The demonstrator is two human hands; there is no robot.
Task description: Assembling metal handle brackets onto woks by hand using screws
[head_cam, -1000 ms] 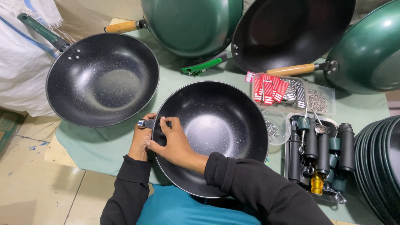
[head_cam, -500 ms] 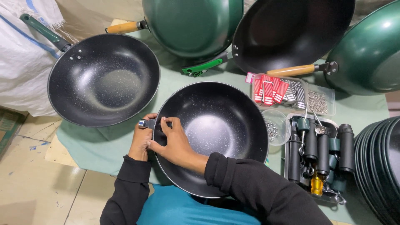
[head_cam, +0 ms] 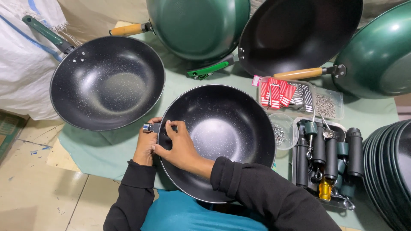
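My left hand is closed around the metal bracket at the left rim of the wok, fingers wrapped under the rim from outside. My right hand lies over the same rim from inside the bowl, fingers curled and pinching at the bracket; whether they hold a screw or only press the rim I cannot tell. The wok sits right in front of me on the green cloth, black speckled inside facing up.

Left of the wok lies a second black wok with a green handle, its rim close to my left hand. Beyond the wok, a green wok turned over with a wooden handle, and beside it another black one leaning up. Just right of the wok stands a small clear cup of screws, then a tray of dark handles. Behind that tray, a clear box with red cards. Far right of the wok, a stack of pans.
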